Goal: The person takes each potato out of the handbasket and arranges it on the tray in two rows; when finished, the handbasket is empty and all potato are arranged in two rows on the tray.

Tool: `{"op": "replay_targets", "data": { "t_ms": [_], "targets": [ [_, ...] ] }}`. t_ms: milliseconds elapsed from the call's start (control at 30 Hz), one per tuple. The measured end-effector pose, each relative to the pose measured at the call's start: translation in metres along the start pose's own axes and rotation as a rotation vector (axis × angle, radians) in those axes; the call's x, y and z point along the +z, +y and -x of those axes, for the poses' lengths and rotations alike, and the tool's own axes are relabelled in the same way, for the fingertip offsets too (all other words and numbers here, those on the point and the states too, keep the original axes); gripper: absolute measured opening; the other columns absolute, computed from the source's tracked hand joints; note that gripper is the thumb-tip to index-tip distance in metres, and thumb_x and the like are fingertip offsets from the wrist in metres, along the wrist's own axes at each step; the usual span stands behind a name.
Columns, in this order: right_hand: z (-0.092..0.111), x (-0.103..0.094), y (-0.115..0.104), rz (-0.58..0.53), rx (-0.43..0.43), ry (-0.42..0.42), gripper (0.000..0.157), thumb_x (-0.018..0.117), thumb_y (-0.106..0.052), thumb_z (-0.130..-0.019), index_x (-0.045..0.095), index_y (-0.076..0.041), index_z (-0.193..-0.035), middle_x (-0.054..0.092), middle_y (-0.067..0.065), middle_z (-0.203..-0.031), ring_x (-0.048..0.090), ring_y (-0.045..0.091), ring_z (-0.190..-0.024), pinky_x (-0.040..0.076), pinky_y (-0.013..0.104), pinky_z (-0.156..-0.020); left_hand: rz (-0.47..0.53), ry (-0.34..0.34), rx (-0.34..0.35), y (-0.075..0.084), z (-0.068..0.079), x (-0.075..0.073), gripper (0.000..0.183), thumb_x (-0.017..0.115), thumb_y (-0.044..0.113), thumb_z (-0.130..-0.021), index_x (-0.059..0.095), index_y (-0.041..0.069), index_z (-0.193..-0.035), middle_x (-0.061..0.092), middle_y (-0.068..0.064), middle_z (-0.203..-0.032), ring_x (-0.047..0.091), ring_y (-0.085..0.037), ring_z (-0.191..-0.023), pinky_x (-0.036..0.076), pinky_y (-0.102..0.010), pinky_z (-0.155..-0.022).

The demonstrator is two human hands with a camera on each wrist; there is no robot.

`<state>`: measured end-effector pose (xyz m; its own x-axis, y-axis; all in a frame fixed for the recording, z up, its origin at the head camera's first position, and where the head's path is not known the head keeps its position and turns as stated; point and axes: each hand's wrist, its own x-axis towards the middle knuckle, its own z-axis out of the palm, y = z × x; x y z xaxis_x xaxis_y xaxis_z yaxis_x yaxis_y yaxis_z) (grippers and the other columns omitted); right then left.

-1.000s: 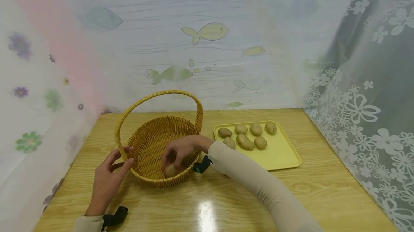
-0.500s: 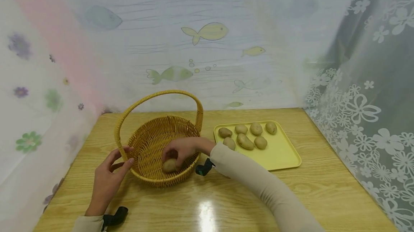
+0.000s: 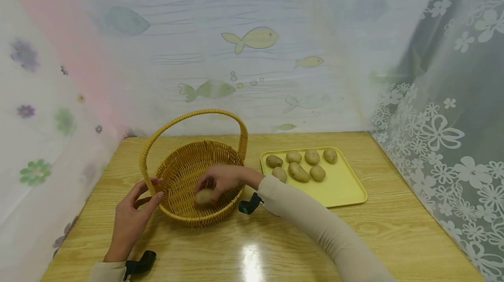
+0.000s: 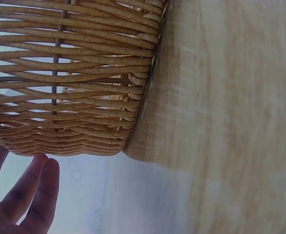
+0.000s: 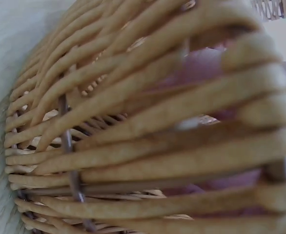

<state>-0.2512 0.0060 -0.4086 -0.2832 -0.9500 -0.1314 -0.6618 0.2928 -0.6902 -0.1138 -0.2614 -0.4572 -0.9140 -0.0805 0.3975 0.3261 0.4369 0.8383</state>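
Note:
In the head view, my right hand [image 3: 222,180] reaches inside a round wicker basket [image 3: 189,219] and holds a potato [image 3: 204,197] between thumb and fingers, near the basket's front right. At the basket's left side, my left hand [image 3: 132,216] grips the rim beside the foot of the tall arched handle [image 3: 191,115]. The left wrist view has its fingers [image 4: 41,195] against the woven wall [image 4: 70,112]. The right wrist view is mostly filled by the basket's outer weave [image 5: 148,141], which largely hides the hand behind it.
Right of the basket lies a yellow tray [image 3: 346,192] with several potatoes [image 3: 298,172] toward its left and back. A patterned curtain stands behind the wooden table [image 3: 220,255]. More sheets hang at both sides.
My right hand has risen slightly, and the potato in it has shifted a little up and to the left inside the basket. My left hand stays at the rim.

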Motion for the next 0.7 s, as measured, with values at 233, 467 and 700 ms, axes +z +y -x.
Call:
{"op": "replay_targets", "data": {
  "t_ms": [233, 467, 700],
  "targets": [
    [0.007, -0.006, -0.005, -0.081, -0.023, 0.059, 0.048, 0.082, -0.004, -0.088, 0.070, -0.008, -0.134, 0.069, -0.008, -0.124, 0.061, 0.002, -0.114, 0.051, 0.022, -0.099, 0.008, 0.006, -0.006, 0.002, 0.000, 0.001, 0.038, 0.071, 0.013, -0.102, 0.065, 0.011, -0.140, 0.067, -0.007, -0.133, 0.057, -0.008, -0.125, 0.053, -0.014, -0.089],
    [0.015, -0.012, -0.010, -0.113, -0.021, 0.106, 0.046, 0.081, -0.004, -0.089, 0.070, -0.009, -0.133, 0.069, -0.008, -0.123, 0.062, 0.002, -0.113, 0.053, 0.026, -0.098, 0.018, 0.007, -0.012, 0.005, 0.001, 0.001, 0.040, 0.072, 0.011, -0.101, 0.065, 0.011, -0.140, 0.067, -0.008, -0.134, 0.056, -0.008, -0.125, 0.053, -0.015, -0.089],
    [0.024, -0.020, -0.016, -0.141, 0.005, 0.155, 0.046, 0.082, -0.004, -0.087, 0.071, -0.008, -0.132, 0.071, -0.007, -0.120, 0.064, 0.005, -0.110, 0.053, 0.026, -0.097, 0.012, 0.005, -0.014, 0.004, 0.001, 0.001, 0.040, 0.072, 0.012, -0.101, 0.064, 0.011, -0.140, 0.067, -0.009, -0.134, 0.056, -0.007, -0.125, 0.053, -0.015, -0.089]
  ]
}}
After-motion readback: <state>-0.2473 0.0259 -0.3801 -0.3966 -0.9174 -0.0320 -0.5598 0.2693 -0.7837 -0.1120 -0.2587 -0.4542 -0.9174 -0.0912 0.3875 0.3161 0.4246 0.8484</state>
